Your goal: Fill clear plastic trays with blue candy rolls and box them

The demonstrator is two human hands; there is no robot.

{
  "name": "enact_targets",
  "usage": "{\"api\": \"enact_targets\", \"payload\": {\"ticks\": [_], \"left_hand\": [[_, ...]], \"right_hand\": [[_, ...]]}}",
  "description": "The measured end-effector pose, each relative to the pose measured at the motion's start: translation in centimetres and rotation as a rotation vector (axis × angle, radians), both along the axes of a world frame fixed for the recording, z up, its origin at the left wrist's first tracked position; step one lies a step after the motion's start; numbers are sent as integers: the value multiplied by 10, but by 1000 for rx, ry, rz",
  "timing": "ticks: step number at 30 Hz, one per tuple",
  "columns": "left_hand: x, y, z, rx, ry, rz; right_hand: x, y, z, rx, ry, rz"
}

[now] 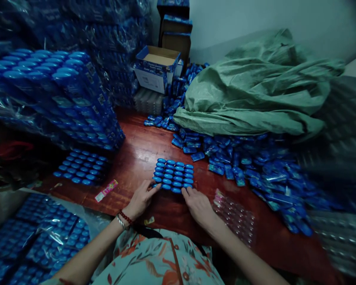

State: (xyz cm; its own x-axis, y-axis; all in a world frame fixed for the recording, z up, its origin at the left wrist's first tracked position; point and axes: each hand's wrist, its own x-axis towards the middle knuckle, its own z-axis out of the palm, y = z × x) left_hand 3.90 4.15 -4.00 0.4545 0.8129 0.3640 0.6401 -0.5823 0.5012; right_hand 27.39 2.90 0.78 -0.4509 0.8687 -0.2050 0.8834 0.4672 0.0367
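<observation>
Head view: the block of blue caps (174, 174) lies just below frame centre, each cap's long axis running left to right. The left hand (140, 199) and right hand (199, 205), equally near, touch its lower-left and lower-right corners, fingers narrow; whether they grip cannot be told.

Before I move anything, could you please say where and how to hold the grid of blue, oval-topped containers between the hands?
Probably hold this grid of blue, oval-topped containers by its left and right sides, coming from the near edge; its closely packed, rectangular layout suggests inward pressure would steady it.
</observation>
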Motion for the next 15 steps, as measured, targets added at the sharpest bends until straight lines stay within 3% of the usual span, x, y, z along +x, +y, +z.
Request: {"api": "enact_targets", "payload": {"ticks": [6, 9, 12, 15], "left_hand": [[-1, 1, -6, -2, -131, 79], [6, -4, -11, -122, -290, 305], [22, -8, -17, -387, -450, 538], [40, -6, -22, -601, -450, 553]], "right_hand": [[0, -11, -9, 129, 63, -60], [13, -18, -19, 282, 331, -216], [27, 3, -33, 379, 683, -466], [26, 42, -53, 247, 1090, -616]]}}
